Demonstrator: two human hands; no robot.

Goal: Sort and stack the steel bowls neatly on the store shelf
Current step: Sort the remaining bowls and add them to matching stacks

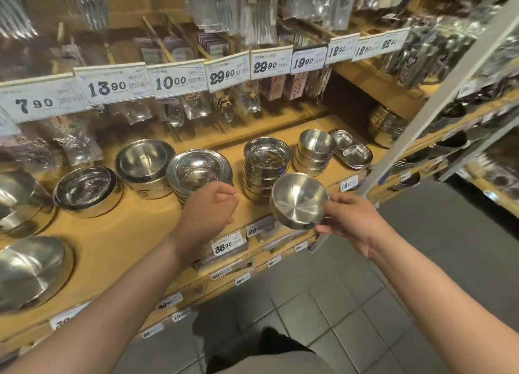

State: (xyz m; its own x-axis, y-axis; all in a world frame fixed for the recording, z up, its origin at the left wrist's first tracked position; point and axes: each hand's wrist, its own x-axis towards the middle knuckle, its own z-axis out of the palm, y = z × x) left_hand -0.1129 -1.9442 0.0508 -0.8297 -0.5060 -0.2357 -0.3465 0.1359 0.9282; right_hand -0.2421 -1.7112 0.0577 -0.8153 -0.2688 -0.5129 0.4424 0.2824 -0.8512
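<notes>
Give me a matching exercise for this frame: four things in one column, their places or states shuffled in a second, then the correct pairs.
Things:
1. single steel bowl
2. left hand
3. divided trays
4. 36.90 price tag

Places or states:
A. on the shelf's front edge, below the left hand
B. far right of the bowl row, stacked
C. held tilted by the right hand, off the shelf
D. fingers curled, in front of a stack of wide bowls

Pairs: 1-C, 2-D, 3-B, 4-A

One head-worn camera looks forward and down, close over the wooden shelf (pixel 118 241) and tiled floor (pixel 351 303).
</notes>
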